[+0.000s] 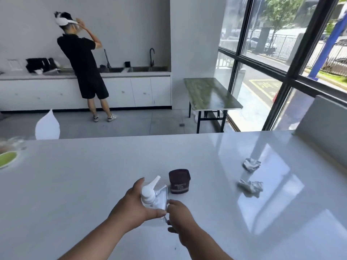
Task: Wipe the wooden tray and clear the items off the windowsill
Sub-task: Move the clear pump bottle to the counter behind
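A clear pump bottle (155,196) with a white pump head stands on the white glossy counter (93,184) in front of me. My left hand (131,205) wraps around its left side. My right hand (178,212) touches the bottle's lower right edge with its fingertips. A dark brown tub (179,181) with a lid sits just behind the bottle to the right. Two crumpled grey-white wipes lie farther right, a farther wipe (251,164) and a nearer wipe (250,187). No wooden tray is in view.
A green-topped dish (6,159) sits at the counter's left edge, a white chair back (47,126) behind it. A person stands at a sink counter (131,72) across the room. A folding table (210,94) stands by the large window (281,53).
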Motion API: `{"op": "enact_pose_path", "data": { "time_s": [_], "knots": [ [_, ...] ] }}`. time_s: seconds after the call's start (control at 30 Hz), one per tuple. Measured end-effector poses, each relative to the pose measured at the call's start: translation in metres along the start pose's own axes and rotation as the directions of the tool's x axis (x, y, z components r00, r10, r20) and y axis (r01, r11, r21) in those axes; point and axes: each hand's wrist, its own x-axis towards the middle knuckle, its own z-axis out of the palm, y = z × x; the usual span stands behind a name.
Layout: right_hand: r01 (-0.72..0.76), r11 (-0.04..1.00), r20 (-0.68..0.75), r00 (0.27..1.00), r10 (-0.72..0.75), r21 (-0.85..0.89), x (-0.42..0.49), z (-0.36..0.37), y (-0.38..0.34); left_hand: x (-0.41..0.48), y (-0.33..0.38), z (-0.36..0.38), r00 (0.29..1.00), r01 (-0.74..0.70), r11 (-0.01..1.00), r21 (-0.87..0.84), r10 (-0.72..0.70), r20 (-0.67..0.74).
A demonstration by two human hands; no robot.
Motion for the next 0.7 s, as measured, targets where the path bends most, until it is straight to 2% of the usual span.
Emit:
{"op": "enact_pose_path", "data": {
  "time_s": [0.17,0.43,0.6,0.7],
  "knots": [
    [-0.050,0.999,0.062,0.997,0.049,0.005,0.092,0.022,-0.037,0.077,-0.017,-0.011,0.991,0.131,0.991,-0.013,-0.131,-0.040],
    [0.015,0.994,-0.001,1.000,-0.015,0.109,0.197,0.036,-0.086,0.206,-0.029,-0.015,0.980,0.188,0.981,-0.045,-0.190,-0.054],
    [-0.002,1.000,0.014,1.000,0.002,0.013,0.222,0.039,-0.069,0.233,-0.048,-0.003,0.976,0.214,0.975,-0.063,-0.210,0.063],
    [-0.001,0.999,0.016,1.000,0.001,-0.036,0.222,0.040,-0.056,0.228,-0.056,-0.003,0.974,0.217,0.975,-0.056,-0.212,0.078]
  ]
}}
